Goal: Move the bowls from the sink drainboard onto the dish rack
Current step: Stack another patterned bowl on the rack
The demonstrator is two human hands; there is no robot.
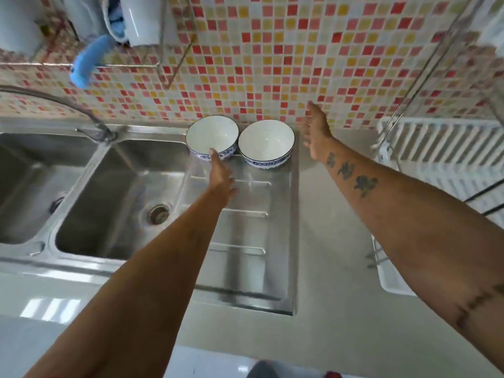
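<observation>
– Where are the bowls?

– Two of them sit side by side, nearly touching, at the far edge of the drainboard (245, 214), right against the tiled wall (272, 64). The left bowl (212, 137) and the right bowl (266, 143) look alike: white inside, a thin dark line round the rim, a blue pattern on the outside. Both stand upright and look empty.

– And the hands?

– The left hand (222, 178) reaches over the drainboard, its fingers (214, 155) stretched out and loose, the tips at the near rim of the left bowl; I cannot tell whether they touch it. The right hand (316, 135) hovers just to the right of the right bowl, over the table (335, 241), palm turned toward the bowl, fingers spread and holding nothing.

– What lies around them?

– The sink (109, 186) is left of the drainboard, with the tap (90, 124) at its far edge. The white dish rack (450, 148) stands at the right edge of the table, well apart from the bowls.
</observation>
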